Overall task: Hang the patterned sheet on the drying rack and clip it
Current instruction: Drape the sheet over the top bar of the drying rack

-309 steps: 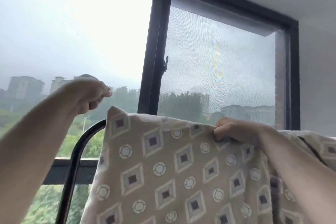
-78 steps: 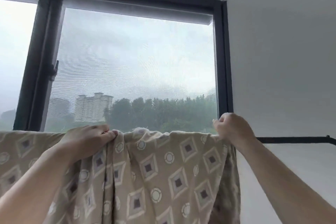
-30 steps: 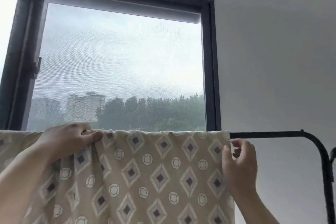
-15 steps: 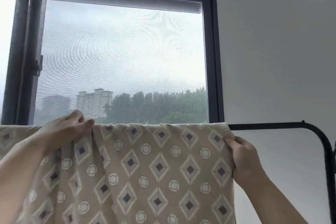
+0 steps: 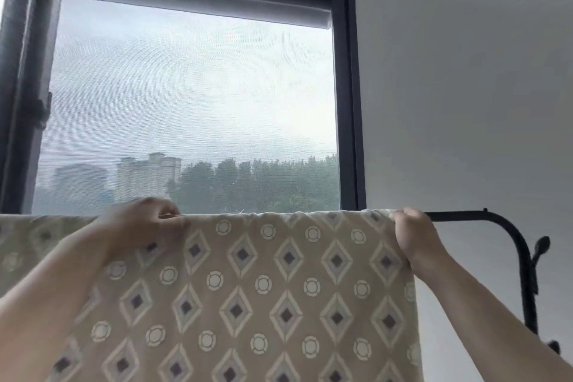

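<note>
Up high, the sheet [image 5: 263, 288] hangs draped over the black rack [image 5: 514, 239] in front of the window [image 5: 192, 96]; the left hand [image 5: 145, 223] pinches its top fold; the right hand [image 5: 412, 235] grips its top right corner, fingers curled round the cloth.

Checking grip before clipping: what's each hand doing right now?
Left hand: pinches the patterned sheet at its top fold.
Right hand: grips its right end.
</note>
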